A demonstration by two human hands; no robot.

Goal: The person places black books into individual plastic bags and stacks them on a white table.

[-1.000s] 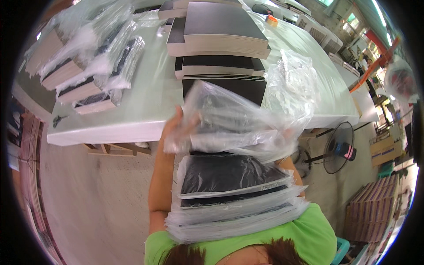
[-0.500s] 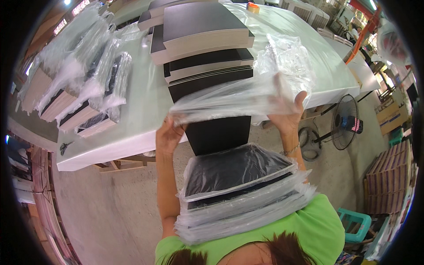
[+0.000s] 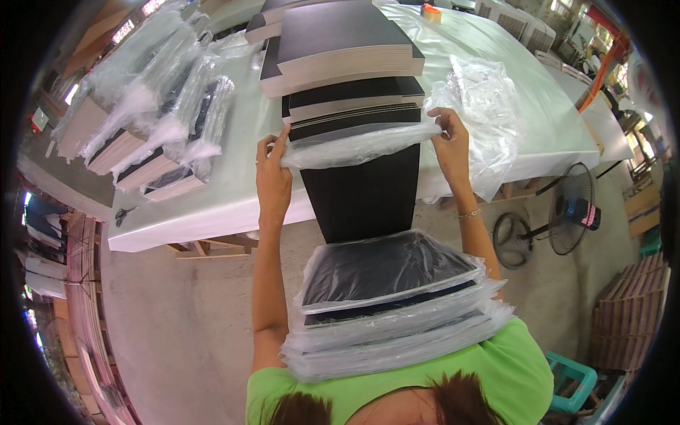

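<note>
A clear plastic bag (image 3: 358, 147) stretches crosswise between my hands, over a black panel (image 3: 360, 202) at the table's front edge. My left hand (image 3: 274, 177) is closed on the bag's left end. My right hand (image 3: 452, 145) pinches its right end between thumb and fingers. Just beyond the bag lie several thin black sheets (image 3: 358, 120), in front of stacked black boards with pale edges (image 3: 347, 60). Close to my body rests a pile of black boards in clear plastic (image 3: 389, 273). Whether the bag's mouth encloses any sheet is hard to make out.
More plastic-covered boards (image 3: 145, 152) lie at the table's left, near scissors (image 3: 126, 216). Loose clear bags (image 3: 482, 106) spread to the right, with a tape roll (image 3: 431, 13) farther back. A fan (image 3: 574, 209) and a teal stool (image 3: 570, 379) stand on the right.
The bag, spread and blurred earlier, now forms a narrower band lying lower across the sheets. My right hand has gone from open fingers to a pinch. The view has shifted slightly.
</note>
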